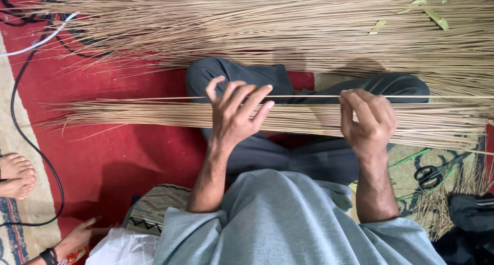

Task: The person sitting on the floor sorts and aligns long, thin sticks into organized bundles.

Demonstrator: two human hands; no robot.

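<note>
Left hand (237, 113): fingers spread open, tips on a single thin stick (298, 96) stretched level above the lap bundle (154, 116). Right hand (369, 122): curled, pinching the same stick. Both forearms reach away from the body.

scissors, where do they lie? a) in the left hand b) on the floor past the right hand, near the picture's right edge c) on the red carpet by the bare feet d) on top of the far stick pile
b: the black-handled scissors lie on the patterned mat beyond the right hand, below the near bundle of thin sticks; the left hand holds no scissors.
</note>
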